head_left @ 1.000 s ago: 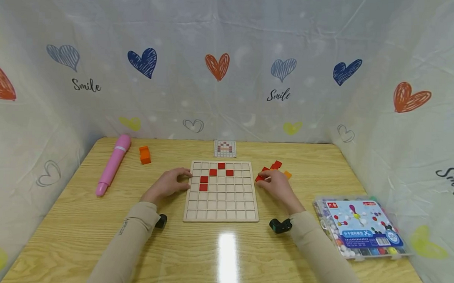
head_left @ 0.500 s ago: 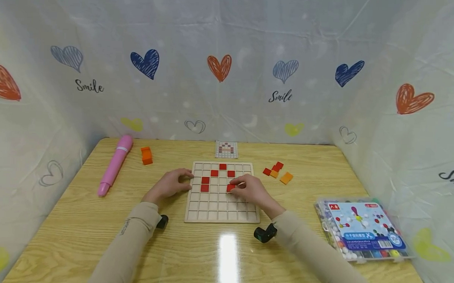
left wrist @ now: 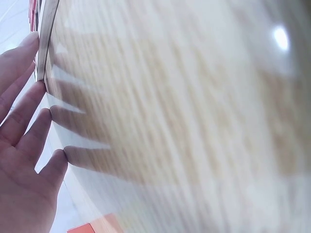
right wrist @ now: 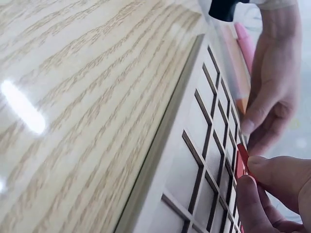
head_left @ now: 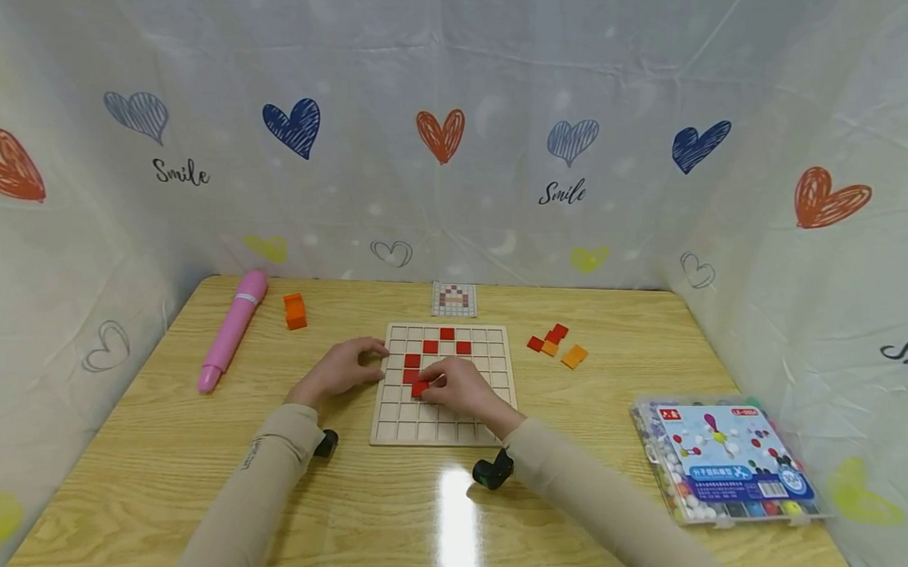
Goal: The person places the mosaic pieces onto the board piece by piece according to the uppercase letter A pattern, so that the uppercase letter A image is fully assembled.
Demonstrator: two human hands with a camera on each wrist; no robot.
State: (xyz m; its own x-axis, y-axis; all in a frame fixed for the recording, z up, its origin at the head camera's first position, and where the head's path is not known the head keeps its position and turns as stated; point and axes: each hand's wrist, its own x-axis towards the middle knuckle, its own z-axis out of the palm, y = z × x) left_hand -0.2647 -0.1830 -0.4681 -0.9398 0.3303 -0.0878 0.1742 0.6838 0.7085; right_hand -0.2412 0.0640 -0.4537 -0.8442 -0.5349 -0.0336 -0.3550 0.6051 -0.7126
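My right hand (head_left: 461, 389) pinches a small red square tile (head_left: 419, 389) between thumb and finger, over the left part of a wooden grid board (head_left: 424, 433). In the right wrist view this tile (right wrist: 243, 152) stands tilted at the grid, just below a red tile seated in its square. Several red tiles (head_left: 447, 334) lie in the upper squares. At the board's left edge rests my left hand (head_left: 342, 370); the left wrist view shows its extended fingertips (left wrist: 33, 40) touching the board's side. My right hand hides some of the middle squares.
Loose red and orange tiles (head_left: 574, 356) lie right of the board. A small pattern card (head_left: 454, 300) sits behind it. Left are a pink marker-shaped object (head_left: 232, 330) and an orange block (head_left: 294, 310). A clear box of coloured pieces (head_left: 726, 461) stands at right.
My right hand has moved left from the loose tiles across the board, carrying a red tile from the pile. My left hand has stayed at the board's left edge.
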